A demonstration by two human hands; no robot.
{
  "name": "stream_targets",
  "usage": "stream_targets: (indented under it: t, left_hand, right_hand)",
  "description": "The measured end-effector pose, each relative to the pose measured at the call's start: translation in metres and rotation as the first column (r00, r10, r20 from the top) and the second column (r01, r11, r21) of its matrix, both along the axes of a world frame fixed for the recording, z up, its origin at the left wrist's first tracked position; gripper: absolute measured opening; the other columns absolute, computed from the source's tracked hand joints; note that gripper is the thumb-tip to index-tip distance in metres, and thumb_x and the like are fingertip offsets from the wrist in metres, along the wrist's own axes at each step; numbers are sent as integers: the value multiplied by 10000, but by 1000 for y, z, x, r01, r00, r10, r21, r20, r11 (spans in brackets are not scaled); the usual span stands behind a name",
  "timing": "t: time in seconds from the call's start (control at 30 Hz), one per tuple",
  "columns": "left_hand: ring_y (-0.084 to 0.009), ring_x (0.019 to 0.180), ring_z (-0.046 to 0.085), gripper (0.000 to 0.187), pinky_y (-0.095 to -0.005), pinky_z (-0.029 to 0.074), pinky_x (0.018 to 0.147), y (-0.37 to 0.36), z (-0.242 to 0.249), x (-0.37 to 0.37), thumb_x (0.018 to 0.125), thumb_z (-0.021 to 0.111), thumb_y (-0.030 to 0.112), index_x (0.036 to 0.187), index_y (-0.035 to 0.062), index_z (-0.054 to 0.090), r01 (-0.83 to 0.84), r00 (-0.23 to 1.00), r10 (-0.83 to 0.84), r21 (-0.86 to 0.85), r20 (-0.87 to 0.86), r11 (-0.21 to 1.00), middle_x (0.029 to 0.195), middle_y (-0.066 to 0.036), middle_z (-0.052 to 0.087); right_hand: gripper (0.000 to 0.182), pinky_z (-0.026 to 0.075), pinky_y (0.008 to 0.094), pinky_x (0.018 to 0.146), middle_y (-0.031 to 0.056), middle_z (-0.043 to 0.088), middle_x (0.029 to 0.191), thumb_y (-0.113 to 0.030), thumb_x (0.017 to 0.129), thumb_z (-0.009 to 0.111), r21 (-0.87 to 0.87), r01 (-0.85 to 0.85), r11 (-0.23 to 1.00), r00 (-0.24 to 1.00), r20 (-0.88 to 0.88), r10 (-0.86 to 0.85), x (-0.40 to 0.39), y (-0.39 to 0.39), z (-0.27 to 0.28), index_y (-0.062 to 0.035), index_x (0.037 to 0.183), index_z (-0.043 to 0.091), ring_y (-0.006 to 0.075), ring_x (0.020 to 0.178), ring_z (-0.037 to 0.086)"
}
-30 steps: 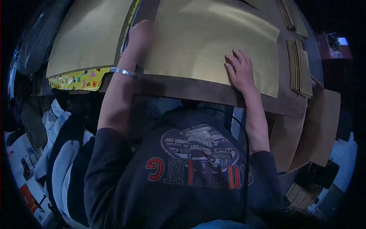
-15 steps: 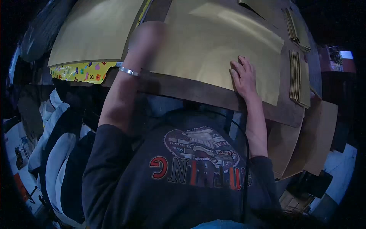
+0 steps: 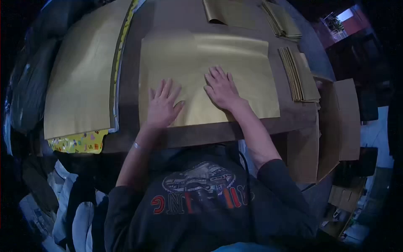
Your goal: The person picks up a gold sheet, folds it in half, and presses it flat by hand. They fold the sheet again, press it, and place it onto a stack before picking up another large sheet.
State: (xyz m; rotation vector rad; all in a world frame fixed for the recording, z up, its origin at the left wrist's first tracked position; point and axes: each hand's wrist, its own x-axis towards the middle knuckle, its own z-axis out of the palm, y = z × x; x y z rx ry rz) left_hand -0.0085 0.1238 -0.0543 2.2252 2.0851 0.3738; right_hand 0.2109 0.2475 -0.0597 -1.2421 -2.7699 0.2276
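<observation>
At the near side of the bench [image 3: 197, 135], gold sheet [image 3: 168, 63] lies directly ahead of the person, just in from the edge. Long axis runs left-right, across the body; short side points away. Both hands are on it, palms down, nothing pinched. Left hand [image 3: 161, 107]: fingers spread, near the left end, close to the near edge. Right hand [image 3: 221, 89]: fingers slightly apart, around mid-length and a bit farther in. So left hand is nearer the left end and near edge; right is nearer the far edge and the right end. Most of the surface looks flat, with a soft ripple toward the far right.

Left of it, across a bare strip: big sheet [image 3: 84, 71], long axis pointing away, on yellow printed wrap [image 3: 79, 143]. Can't tell if the wrap is a bag.

Right of it: near bundle [image 3: 299, 77], folded layers, apart from the gold sheet. Off the bench's right end: open carton [image 3: 349, 119], flap out; can't see contents. Lower and farther right: small box [image 3: 343, 198], contents unclear.

Farther back: curled sheet [image 3: 239, 14] beyond the gold one, near edge partly rolled; far bundle [image 3: 281, 21] to its right.
</observation>
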Motion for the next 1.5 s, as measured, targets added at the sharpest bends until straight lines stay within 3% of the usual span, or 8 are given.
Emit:
stream_targets:
  t: [0.13, 0.2, 0.57, 0.7, 1.1, 1.17, 1.37, 1.5]
  left_hand:
    - [-368, 1416, 266, 554, -684, 240, 1041, 2, -10, -4, 885, 582, 435, 1373, 183, 507, 9, 1000, -10, 79, 11, 997, 1518, -156, 321]
    - [-367, 1416, 272, 567, -695, 239, 1039, 2, -5, -3, 871, 598, 422, 1372, 173, 507, 2, 1000, -3, 28, 30, 1000, 1516, -161, 325]
    - [-398, 1387, 309, 563, -670, 239, 1056, 5, 10, 1, 838, 644, 360, 1357, 180, 519, -16, 1000, 17, -49, 26, 999, 1495, -176, 352]
    - [-402, 1392, 298, 546, -668, 231, 1062, 5, 15, 1, 845, 649, 354, 1352, 194, 523, -4, 999, 8, -100, 46, 995, 1501, -158, 348]
    - [-366, 1409, 277, 505, -684, 200, 1059, -2, 8, 1, 876, 590, 383, 1345, 204, 540, 46, 996, -39, -90, 85, 995, 1521, -115, 325]
    - [-366, 1408, 280, 508, -682, 202, 1062, -2, 10, 0, 869, 591, 362, 1349, 207, 535, 40, 998, -34, -103, 61, 994, 1519, -114, 329]
    - [-366, 1395, 300, 507, -650, 207, 1079, -2, 9, 0, 859, 605, 362, 1338, 210, 535, 44, 995, -37, -82, 91, 996, 1487, -115, 373]
    - [-364, 1396, 289, 496, -647, 212, 1074, -2, 14, 0, 880, 589, 424, 1322, 203, 552, 55, 993, -49, -61, 107, 997, 1478, -123, 384]
  right_hand:
    - [604, 149, 553, 1158, 153, 226, 1557, -409, 981, 365, -86, -77, 993, 996, 31, 80, -52, 38, 11, -36, 1453, 322, 306, 1460, 151]
    - [605, 128, 541, 1168, 147, 212, 1565, -408, 983, 358, -2, -47, 999, 999, -17, 47, -60, 72, -4, -36, 1458, 316, 287, 1467, 137]
    - [619, 171, 577, 1147, 129, 229, 1562, -437, 970, 365, 102, 483, 870, 871, 45, -489, 71, 201, -12, -50, 1451, 327, 302, 1458, 162]
    - [614, 189, 586, 1137, 138, 229, 1561, -442, 968, 359, 126, 630, 767, 771, 23, -637, 54, 190, -10, -47, 1437, 350, 319, 1457, 155]
    - [699, 97, 551, 1170, 143, 129, 1591, -451, 977, 349, -92, 82, 992, 996, -35, -85, -215, 101, 3, -9, 1499, 204, 285, 1479, 81]
    - [695, 101, 551, 1170, 136, 149, 1588, -458, 980, 342, -149, -135, 980, 990, -51, 129, -239, 87, 9, -19, 1501, 203, 288, 1475, 101]
    - [705, 111, 544, 1173, 101, 176, 1587, -483, 974, 347, -114, -172, 978, 985, 5, 174, -233, 103, 8, -42, 1506, 206, 254, 1476, 116]
    - [694, 107, 541, 1176, 103, 176, 1586, -481, 978, 335, -111, -8, 994, 1000, 8, 9, -189, 121, 3, -48, 1505, 206, 256, 1475, 121]
